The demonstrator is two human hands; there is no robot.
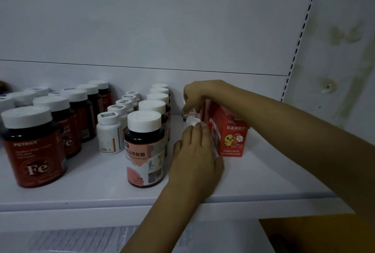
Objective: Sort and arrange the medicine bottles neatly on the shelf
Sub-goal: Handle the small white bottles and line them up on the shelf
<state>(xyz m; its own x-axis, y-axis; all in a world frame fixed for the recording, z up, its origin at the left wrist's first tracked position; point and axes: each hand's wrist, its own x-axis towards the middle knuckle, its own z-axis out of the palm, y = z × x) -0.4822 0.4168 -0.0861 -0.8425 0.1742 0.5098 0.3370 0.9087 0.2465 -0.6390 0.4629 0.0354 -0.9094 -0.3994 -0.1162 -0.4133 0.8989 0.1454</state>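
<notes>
We are working at the right end of the rows on the shelf (pixel 263 181), where a small bottle (pixel 193 121) is showing only its white cap in the gap between the dark jars (pixel 145 151) and the red box (pixel 231 139). Our left hand (pixel 194 151) is lying with straight fingers against that bottle and the side of the box, gripping nothing. Our right hand (pixel 194 94) is curling down from above and pinching a small dark piece (pixel 184 118) just behind the cap; we cannot tell what it is. We are judging the bottle to be light, stiff plastic, smooth and easy to tip, so taking it round the body below the cap is looking safer than nipping the cap alone. The cardboard box is looking light and likely to slide when nudged.
</notes>
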